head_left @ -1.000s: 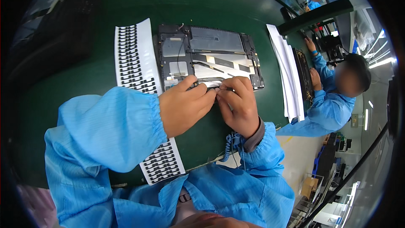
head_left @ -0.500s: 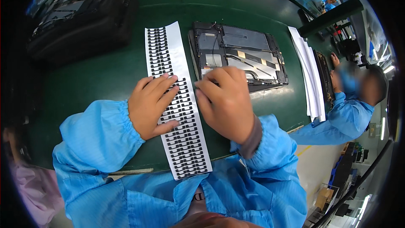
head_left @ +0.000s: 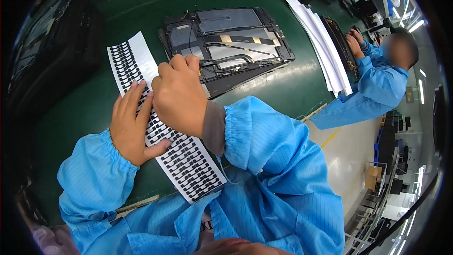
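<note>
My left hand [head_left: 130, 130] lies flat on a long white sheet [head_left: 144, 56] covered with rows of small black adhesive pieces [head_left: 191, 167]. Its fingers are spread and its thumb rests near the sheet's middle. Over the sheet's right edge, close to the left fingertips, is my right hand [head_left: 179, 97], fingers curled and closed. Whatever its fingertips pinch, if anything, is hidden behind the hand. Just beyond its knuckles lies an opened flat electronic panel [head_left: 236, 42], black-framed with silver plates, cables and tan tape patches, stacked on another dark panel.
A tall dark stack of panels [head_left: 52, 66] stands at the left. Long white sheets [head_left: 314, 40] lie at the right, beside a narrow black tray [head_left: 339, 47]. A co-worker in blue [head_left: 384, 78] has their hands by that tray. The green tabletop [head_left: 264, 87] ends in front of me.
My view has turned, shifting the table items left in the picture. My right hand has moved from beside the sheet to over its edge, nearer my left hand, which stays flat on it.
</note>
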`<control>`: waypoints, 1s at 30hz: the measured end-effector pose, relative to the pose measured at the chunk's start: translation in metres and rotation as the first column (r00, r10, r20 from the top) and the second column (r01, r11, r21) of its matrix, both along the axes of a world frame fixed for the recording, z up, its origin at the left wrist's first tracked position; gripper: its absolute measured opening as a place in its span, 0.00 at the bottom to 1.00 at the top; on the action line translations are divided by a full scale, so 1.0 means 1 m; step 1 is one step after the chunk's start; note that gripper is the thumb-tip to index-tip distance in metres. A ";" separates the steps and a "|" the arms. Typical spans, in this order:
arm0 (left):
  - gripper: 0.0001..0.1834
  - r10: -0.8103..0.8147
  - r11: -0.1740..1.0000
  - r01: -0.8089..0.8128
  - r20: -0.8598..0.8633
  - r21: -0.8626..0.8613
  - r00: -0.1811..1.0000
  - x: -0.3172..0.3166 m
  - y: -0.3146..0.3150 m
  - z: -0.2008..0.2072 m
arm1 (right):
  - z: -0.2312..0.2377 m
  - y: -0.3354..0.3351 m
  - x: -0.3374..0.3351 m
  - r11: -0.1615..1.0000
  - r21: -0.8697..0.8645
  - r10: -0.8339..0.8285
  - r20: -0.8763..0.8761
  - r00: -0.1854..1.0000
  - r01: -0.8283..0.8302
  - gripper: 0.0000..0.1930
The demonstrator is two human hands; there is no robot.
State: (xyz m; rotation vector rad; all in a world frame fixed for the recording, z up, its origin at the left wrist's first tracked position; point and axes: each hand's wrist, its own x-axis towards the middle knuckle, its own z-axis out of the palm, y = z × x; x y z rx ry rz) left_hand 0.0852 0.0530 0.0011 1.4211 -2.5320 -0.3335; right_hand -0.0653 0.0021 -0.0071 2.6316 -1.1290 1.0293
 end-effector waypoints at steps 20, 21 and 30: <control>0.33 -0.323 0.943 0.302 -0.161 -0.139 0.933 -0.073 -0.048 0.054 | 0.035 0.001 -0.217 0.760 0.642 -0.495 0.676 0.547 -0.105 0.03; 0.31 -0.393 0.916 0.370 -0.164 -0.154 0.905 -0.089 -0.055 0.052 | 0.034 -0.002 -0.220 0.755 0.647 -0.500 0.673 0.545 -0.107 0.03; 0.25 -0.563 0.786 0.512 -0.058 -0.347 0.825 -0.146 -0.080 0.005 | 0.015 -0.007 -0.206 0.757 0.652 -0.412 0.530 0.741 -0.044 0.03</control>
